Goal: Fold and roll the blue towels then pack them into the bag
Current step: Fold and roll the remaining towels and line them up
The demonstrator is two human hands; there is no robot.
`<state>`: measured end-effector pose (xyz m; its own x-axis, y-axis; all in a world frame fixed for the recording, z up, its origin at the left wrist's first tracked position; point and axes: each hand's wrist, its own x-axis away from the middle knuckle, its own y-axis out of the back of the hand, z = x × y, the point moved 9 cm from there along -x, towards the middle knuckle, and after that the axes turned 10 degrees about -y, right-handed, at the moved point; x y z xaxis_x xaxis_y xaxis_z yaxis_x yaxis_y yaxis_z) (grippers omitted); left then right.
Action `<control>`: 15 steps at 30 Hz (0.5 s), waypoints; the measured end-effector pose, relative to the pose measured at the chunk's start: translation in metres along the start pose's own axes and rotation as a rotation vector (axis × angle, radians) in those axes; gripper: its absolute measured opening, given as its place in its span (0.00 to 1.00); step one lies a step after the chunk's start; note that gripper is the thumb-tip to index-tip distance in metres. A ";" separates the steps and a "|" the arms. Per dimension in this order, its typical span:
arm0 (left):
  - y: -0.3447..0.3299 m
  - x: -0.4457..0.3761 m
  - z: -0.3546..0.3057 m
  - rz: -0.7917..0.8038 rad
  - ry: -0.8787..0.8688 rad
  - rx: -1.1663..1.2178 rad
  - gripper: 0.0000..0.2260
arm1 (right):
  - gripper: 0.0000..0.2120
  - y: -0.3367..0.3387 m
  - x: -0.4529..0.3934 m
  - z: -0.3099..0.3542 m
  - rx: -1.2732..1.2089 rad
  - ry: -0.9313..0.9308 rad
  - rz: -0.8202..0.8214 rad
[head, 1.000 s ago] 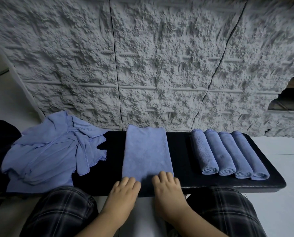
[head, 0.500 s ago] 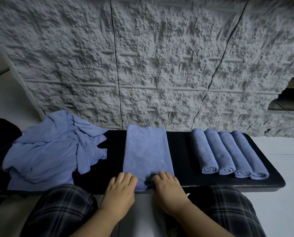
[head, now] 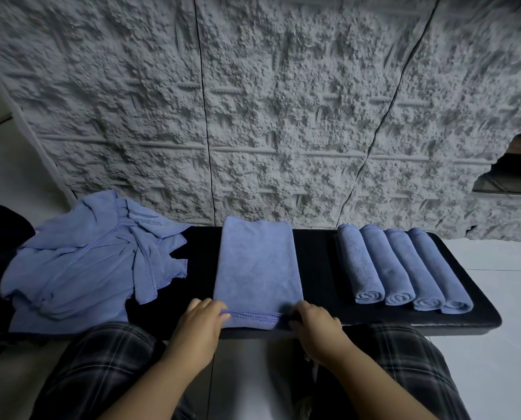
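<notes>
A blue microfibre towel folded into a long flat strip lies across the middle of a black padded bench, reaching from the far edge to the near edge. Its near end is turned up into a first small fold with a stitched hem showing. The left hand grips that fold at the strip's left near corner, fingers curled over the hem. The right hand grips it at the right near corner, fingers curled likewise. Toward the bench's right end, four rolled blue towels lie side by side, touching, spiral ends facing the near edge. On the left end a heap of loose, crumpled blue towels hangs over the near edge. Dark plaid trouser legs show below the bench, and a rough grey textured wall rises behind it.
</notes>
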<state>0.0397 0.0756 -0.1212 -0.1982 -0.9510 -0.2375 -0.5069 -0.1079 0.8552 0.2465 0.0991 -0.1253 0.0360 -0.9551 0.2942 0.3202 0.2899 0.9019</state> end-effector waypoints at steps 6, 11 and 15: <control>0.009 0.004 0.010 -0.092 0.160 0.054 0.09 | 0.06 0.004 -0.002 -0.010 -0.148 -0.141 -0.052; 0.011 -0.004 -0.006 -0.107 -0.037 -0.048 0.19 | 0.16 0.024 0.010 0.028 0.199 0.119 -0.387; 0.001 -0.005 -0.011 -0.090 -0.160 -0.074 0.25 | 0.19 -0.001 0.010 0.041 0.154 0.234 -0.280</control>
<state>0.0492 0.0770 -0.1142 -0.2884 -0.8789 -0.3800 -0.4668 -0.2175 0.8572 0.2079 0.0921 -0.1103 0.1884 -0.9815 -0.0336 0.2028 0.0054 0.9792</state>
